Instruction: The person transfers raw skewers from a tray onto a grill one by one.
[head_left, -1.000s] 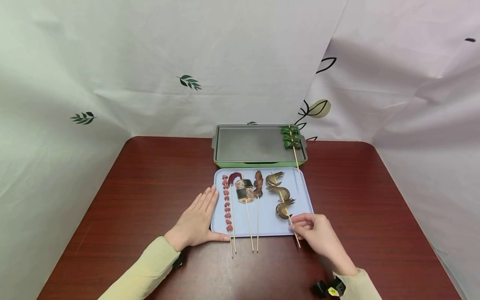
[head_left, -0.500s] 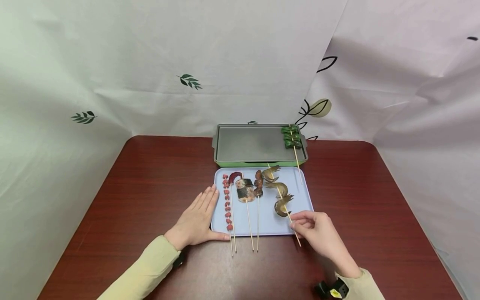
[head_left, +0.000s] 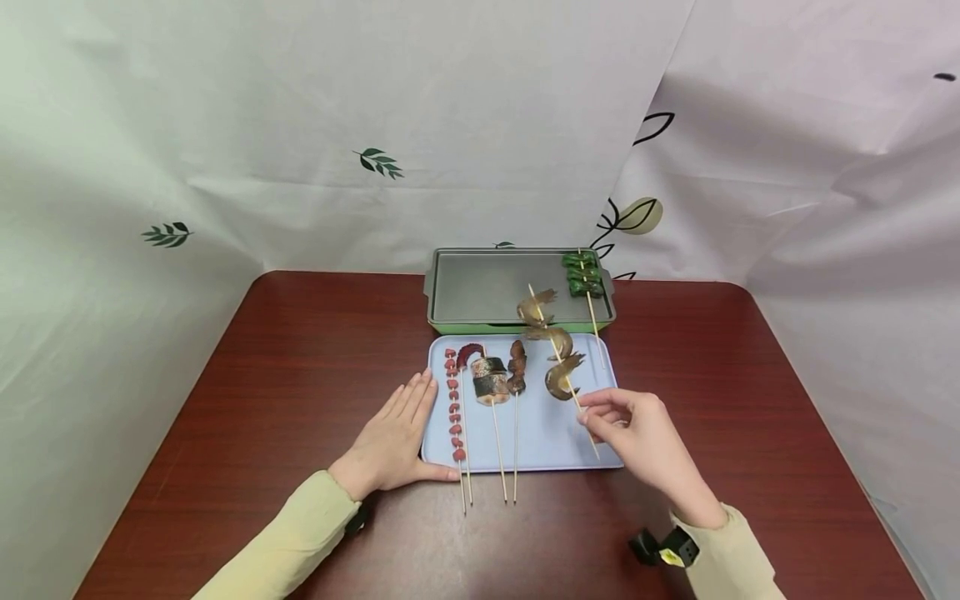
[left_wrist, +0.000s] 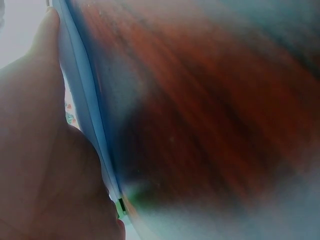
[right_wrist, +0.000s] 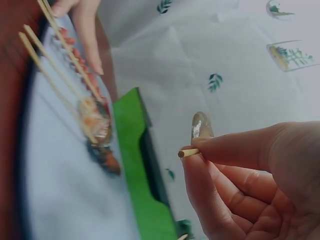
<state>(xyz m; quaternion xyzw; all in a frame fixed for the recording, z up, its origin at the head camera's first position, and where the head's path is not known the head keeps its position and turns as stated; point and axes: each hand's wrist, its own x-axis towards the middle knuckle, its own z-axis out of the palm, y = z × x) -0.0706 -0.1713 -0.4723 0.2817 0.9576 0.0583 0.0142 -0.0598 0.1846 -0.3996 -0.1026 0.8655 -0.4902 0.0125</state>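
My right hand (head_left: 636, 433) pinches the bare stick of a shrimp skewer (head_left: 561, 382) between thumb and finger. The skewer is raised and tilted, its shrimp over the back of the light blue tray (head_left: 543, 446) and the grill pan's front edge. In the right wrist view the stick's end (right_wrist: 188, 152) points at the camera; most of the shrimp is hidden. My left hand (head_left: 390, 442) rests with straight fingers along the tray's left edge, thumb by the front corner. On the tray lie a red-piece skewer (head_left: 454, 397), a dark red tentacle skewer (head_left: 469, 354), a thick banded skewer (head_left: 491, 387) and a brown meat skewer (head_left: 517, 367).
Behind the tray stands a grey grill pan (head_left: 487, 287) with a green base. A green pepper skewer (head_left: 583, 279) lies at its right end, stick overhanging the front. The brown table (head_left: 330, 325) meets a white patterned cloth (head_left: 300, 125) at the back and sides.
My right hand has lifted the shrimp skewer off the tray and moved it away from me, its tip now over the grill pan. The left hand has not moved.
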